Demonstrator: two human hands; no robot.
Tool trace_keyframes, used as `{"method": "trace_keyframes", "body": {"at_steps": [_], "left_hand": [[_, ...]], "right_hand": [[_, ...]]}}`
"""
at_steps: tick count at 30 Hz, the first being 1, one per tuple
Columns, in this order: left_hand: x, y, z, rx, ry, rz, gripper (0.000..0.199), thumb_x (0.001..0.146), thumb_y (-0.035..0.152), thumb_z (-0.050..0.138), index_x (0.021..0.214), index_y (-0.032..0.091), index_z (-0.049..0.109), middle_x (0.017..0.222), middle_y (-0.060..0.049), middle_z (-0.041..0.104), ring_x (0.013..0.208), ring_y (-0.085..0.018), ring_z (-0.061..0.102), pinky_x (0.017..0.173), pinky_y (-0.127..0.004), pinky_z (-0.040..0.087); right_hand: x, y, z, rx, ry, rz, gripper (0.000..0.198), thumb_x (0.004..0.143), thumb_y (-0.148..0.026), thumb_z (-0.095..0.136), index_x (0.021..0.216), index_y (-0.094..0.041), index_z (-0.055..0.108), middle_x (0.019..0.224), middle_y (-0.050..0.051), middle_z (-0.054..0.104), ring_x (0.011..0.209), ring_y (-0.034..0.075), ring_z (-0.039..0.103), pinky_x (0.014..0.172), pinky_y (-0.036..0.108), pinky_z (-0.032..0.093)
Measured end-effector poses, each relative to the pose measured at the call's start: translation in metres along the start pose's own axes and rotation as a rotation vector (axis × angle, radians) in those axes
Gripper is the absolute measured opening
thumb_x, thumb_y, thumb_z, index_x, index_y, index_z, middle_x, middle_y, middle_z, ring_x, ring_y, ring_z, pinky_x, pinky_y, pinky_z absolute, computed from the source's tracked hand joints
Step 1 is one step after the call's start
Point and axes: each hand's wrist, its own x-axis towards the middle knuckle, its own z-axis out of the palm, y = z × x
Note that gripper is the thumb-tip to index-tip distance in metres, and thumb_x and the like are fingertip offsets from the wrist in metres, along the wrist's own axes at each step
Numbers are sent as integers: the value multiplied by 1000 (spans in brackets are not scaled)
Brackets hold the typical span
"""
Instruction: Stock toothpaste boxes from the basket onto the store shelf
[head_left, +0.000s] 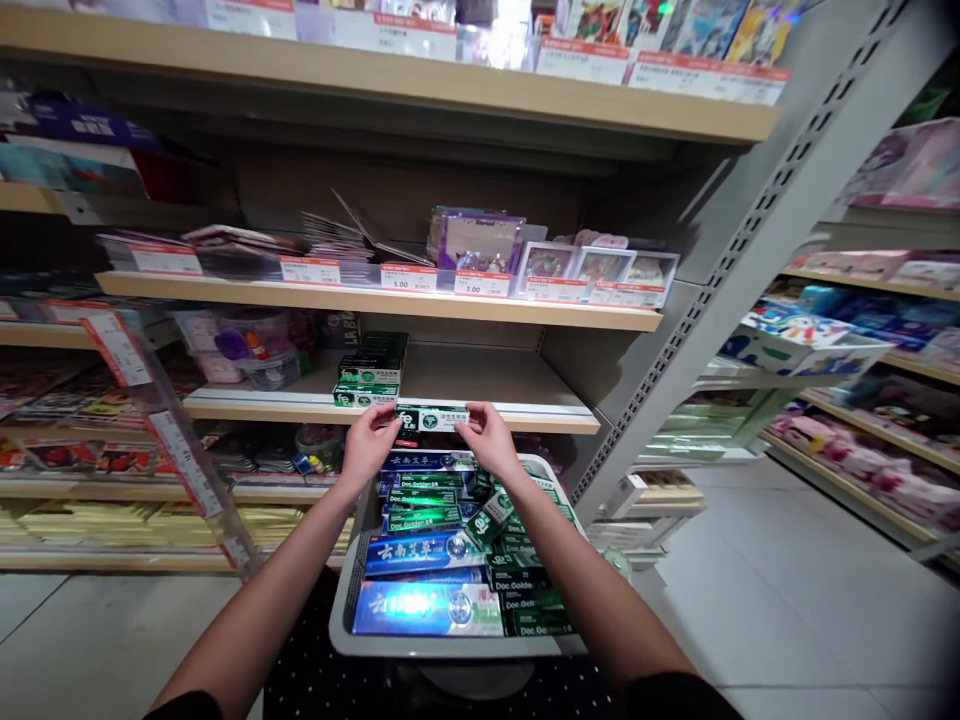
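Between my two hands is a green and white toothpaste box [433,418], held level by its ends at the front edge of the lower shelf [480,375]. My left hand [372,440] grips its left end, while my right hand [486,437] pinches the right end. Just left of it on that shelf stand similar green boxes [369,372], stacked and running back in a row. Below my forearms a grey basket [345,610] holds blue toothpaste boxes [427,608] on the left and green boxes [525,580] on the right, partly hidden by my right arm.
Above, another shelf [375,297] carries flat packets and small clear cases [551,270] behind price tags. Clear plastic tubs [262,350] stand left of the green stacks. A slotted metal upright [712,280] bounds the right side, with tiled floor [727,570] beyond.
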Motion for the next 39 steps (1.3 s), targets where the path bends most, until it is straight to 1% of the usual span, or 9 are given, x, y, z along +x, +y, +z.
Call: {"method": "trace_keyframes", "body": {"at_steps": [4, 7, 11, 14, 18, 21, 28, 34, 39], "left_hand": [[35, 5, -37, 128, 126, 111, 38, 77, 32, 68, 111, 15, 63, 112, -11, 67, 102, -21, 65, 90, -38, 55], [57, 5, -60, 241, 206, 174, 37, 77, 29, 67, 112, 15, 63, 109, -11, 67, 97, -20, 66, 88, -37, 56], [74, -5, -80, 405, 257, 149, 34, 78, 25, 65, 110, 15, 64, 104, -11, 69, 90, -21, 68, 89, -39, 54], [80, -15, -85, 424, 259, 117, 32, 79, 23, 64, 110, 14, 63, 106, -12, 69, 92, -22, 69, 88, -38, 54], [87, -21, -83, 443, 263, 108, 30, 80, 20, 63, 109, 14, 61, 106, -14, 69, 95, -23, 69, 87, -36, 54], [93, -20, -81, 437, 258, 64, 27, 81, 20, 62, 107, 14, 59, 105, -13, 69, 95, -23, 69, 85, -34, 55], [104, -18, -78, 538, 246, 57, 20, 79, 23, 61, 98, 17, 60, 91, -10, 72, 88, -23, 70, 79, -31, 53], [118, -32, -79, 633, 254, 70, 25, 78, 30, 59, 99, 16, 63, 76, -8, 69, 72, -24, 67, 74, -34, 51], [126, -40, -78, 676, 264, 72, 33, 78, 31, 58, 106, 14, 64, 80, -9, 69, 76, -26, 66, 78, -36, 50]], "right_hand": [[38, -6, 63, 79, 23, -28, 33, 72, -26, 68, 102, -19, 56, 102, 7, 64, 94, 18, 65, 88, 36, 56], [56, -9, 103, 96, 50, -45, 32, 72, -22, 66, 103, -18, 56, 103, 7, 63, 93, 18, 65, 89, 36, 56], [64, -8, 140, 45, 103, -70, 29, 74, -20, 64, 102, -17, 57, 109, 9, 58, 94, 19, 65, 90, 35, 55], [64, -3, 156, -12, 154, -92, 27, 76, -18, 60, 103, -17, 56, 113, 11, 53, 94, 20, 64, 90, 36, 54], [65, 2, 166, -106, 215, -107, 26, 79, -18, 57, 104, -17, 55, 110, 11, 53, 95, 21, 62, 90, 38, 51], [68, 3, 166, -138, 203, -108, 25, 80, -19, 55, 105, -17, 54, 109, 11, 56, 95, 22, 61, 90, 38, 50], [78, 0, 165, -256, 200, -40, 26, 81, -24, 58, 106, -17, 57, 98, 11, 60, 94, 27, 59, 88, 40, 48], [87, 5, 166, -238, 201, -5, 25, 81, -23, 58, 105, -17, 58, 96, 11, 62, 95, 27, 58, 91, 42, 46], [92, 6, 167, -236, 215, 0, 22, 79, -21, 58, 101, -17, 59, 95, 10, 63, 97, 27, 59, 93, 40, 45]]}}
